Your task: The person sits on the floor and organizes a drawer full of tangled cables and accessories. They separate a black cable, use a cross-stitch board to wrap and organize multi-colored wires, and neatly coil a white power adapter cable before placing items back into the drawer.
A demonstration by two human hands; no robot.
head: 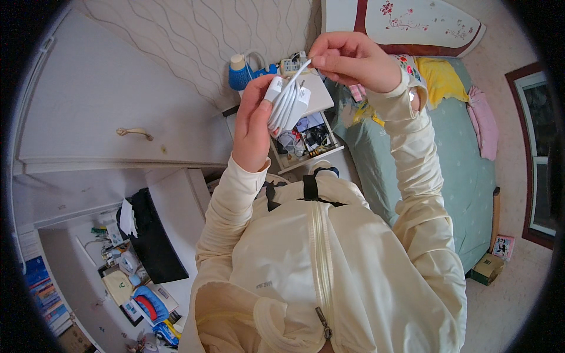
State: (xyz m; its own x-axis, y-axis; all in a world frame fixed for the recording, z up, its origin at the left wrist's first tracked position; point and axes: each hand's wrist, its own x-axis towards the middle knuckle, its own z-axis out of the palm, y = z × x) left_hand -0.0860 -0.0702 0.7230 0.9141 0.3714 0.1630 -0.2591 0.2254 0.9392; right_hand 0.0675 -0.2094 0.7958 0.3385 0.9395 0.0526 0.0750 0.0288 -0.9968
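My left hand (254, 119) grips a white power adapter (302, 102) together with its white cable (283, 108), which is gathered in several loops. The adapter's plug prongs point up and away from me. My right hand (353, 61) pinches a length of the cable between thumb and fingertips, up and to the right of the bundle. What the right fingers cover of the cable is hidden. Below and beyond the bundle, a pulled-out drawer (289, 165) holds several cords and small items.
A white nightstand (321, 95) bears a blue lamp-like object (239, 77) and a power strip (290, 66). To the right stands a bed with a green sheet (454, 145) and a yellow pillow (441, 81). A white cabinet door (123, 101) and a cluttered desk (84, 260) are on the left.
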